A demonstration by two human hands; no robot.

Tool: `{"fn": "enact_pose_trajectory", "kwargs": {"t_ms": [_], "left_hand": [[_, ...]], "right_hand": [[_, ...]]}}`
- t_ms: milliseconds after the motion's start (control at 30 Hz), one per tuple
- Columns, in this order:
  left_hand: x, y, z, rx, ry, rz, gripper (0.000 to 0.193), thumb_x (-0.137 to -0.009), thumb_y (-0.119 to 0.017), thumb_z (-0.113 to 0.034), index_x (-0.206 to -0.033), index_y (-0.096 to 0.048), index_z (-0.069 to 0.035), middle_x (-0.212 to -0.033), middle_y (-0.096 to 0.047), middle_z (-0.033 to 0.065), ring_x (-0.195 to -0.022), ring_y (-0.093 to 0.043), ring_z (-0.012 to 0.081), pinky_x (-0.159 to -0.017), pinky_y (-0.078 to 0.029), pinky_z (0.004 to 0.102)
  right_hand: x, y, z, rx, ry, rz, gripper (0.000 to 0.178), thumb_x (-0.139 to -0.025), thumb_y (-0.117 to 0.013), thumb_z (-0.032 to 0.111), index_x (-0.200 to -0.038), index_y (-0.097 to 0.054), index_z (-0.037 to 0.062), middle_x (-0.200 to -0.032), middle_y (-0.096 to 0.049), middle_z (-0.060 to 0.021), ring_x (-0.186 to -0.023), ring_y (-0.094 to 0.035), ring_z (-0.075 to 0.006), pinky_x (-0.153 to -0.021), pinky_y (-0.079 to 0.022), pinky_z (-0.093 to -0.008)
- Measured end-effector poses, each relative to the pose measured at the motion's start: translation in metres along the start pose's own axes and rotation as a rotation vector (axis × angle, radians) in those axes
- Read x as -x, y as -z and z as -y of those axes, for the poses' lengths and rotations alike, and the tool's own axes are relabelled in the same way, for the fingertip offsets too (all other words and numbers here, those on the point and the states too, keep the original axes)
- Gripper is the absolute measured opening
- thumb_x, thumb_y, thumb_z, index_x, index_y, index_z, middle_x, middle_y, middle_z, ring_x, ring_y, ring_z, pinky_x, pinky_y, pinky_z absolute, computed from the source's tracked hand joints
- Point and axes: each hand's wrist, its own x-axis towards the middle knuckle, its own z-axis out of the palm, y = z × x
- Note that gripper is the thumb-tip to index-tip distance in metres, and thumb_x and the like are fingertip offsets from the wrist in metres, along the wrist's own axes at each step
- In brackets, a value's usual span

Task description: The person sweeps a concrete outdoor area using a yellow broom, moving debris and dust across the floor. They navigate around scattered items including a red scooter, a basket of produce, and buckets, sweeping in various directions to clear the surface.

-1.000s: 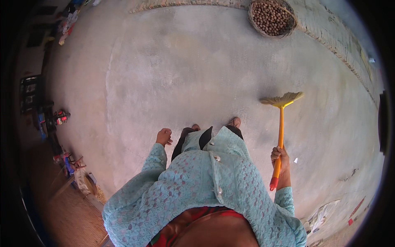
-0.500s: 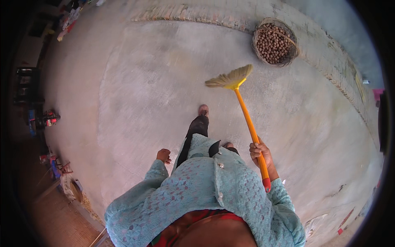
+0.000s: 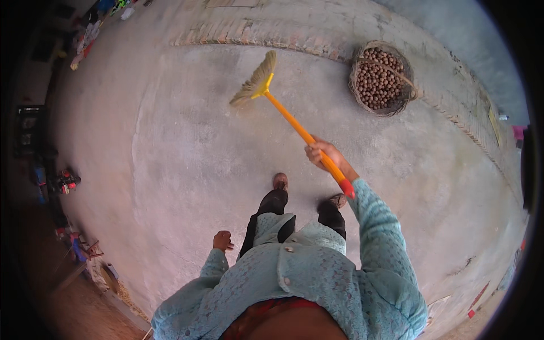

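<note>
Where in hand [image 3: 331,151], broom [image 3: 290,117] partly unseen.

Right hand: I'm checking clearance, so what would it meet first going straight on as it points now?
Probably the brick edge, beyond the broom the right hand holds and across bare floor, though the hand's height is unclear; the basket sits right of that line.

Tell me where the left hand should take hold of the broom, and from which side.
Probably the orange shaft at its bare middle, the left hand coming from the left: the shaft is slim and slants that way, and the right hand grips it nearer the red end. Avoid the flared bristles.
</note>
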Motion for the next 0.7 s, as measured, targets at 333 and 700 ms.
{"fn": "enact_pose_trajectory", "kwargs": {"t_ms": [333, 700], "left_hand": [[-0.009, 0.016, 0.054, -0.441, -0.145, 0.119, 0.02, -0.071, -0.046, -0.016, -0.081, -0.055, -0.002, -0.056, -0.051, 0.0083, -0.041, -0.051, 0.0192, -0.036, -0.042, 0.0315], [0.002, -0.118, -0.119, -0.492, -0.307, 0.228, 0.023, -0.074, -0.048, -0.017, -0.093, -0.051, -0.005, -0.063, -0.05, 0.0073, -0.042, -0.051, 0.0177, -0.037, -0.046, 0.0313]], "right_hand": [[-0.026, 0.115, 0.047, -0.554, 0.31, 0.054, 0.015, -0.078, -0.039, 0.003, -0.087, -0.03, -0.0048, -0.071, -0.038, -0.0087, -0.05, -0.042, -0.0091, -0.043, -0.04, -0.0188], [0.343, 0.168, -0.022, -0.664, 0.714, -0.164, 0.018, -0.074, -0.04, 0.0, -0.091, -0.035, -0.004, -0.072, -0.039, -0.0083, -0.051, -0.04, -0.0074, -0.04, -0.039, -0.0163]]}}
